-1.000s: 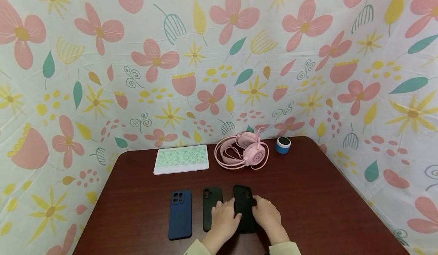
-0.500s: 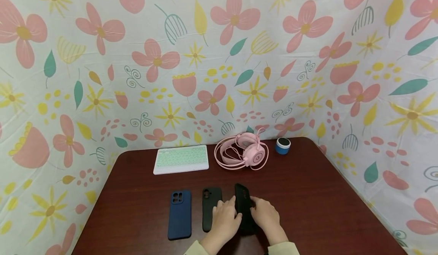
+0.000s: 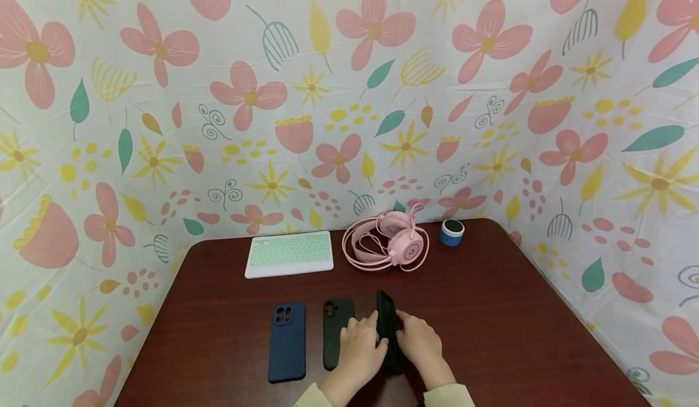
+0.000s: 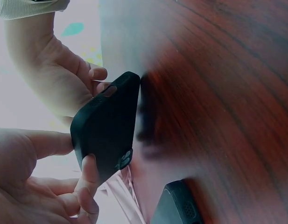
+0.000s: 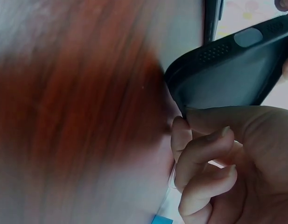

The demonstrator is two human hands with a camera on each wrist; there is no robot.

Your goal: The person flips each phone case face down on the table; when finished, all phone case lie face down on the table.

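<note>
A black phone case (image 3: 389, 328) is tilted up on its long edge in the head view, between the two hands. My left hand (image 3: 359, 346) holds its raised left edge, thumb on one side and fingers on the back in the left wrist view. My right hand (image 3: 422, 343) pinches its other long edge near the table, between thumb and forefinger. The right wrist view shows the case's hollow inside (image 5: 228, 81) and its port cutouts. Beside my left hand lies a dark phone case (image 3: 336, 328), partly covered by that hand. Farther left is a dark blue phone case (image 3: 287, 346), lying flat.
Along the back of the brown table (image 3: 218, 310) are a white keyboard (image 3: 289, 254) with green keys, pink headphones (image 3: 406, 246) with a looped cable, and a small blue-and-white cylinder (image 3: 451, 232). A floral cloth (image 3: 338, 91) hangs behind and on both sides.
The black phone case has turned from nearly flat to steeply tilted, its left edge rising. My right hand has shifted slightly left with it; the left hand has barely moved.
</note>
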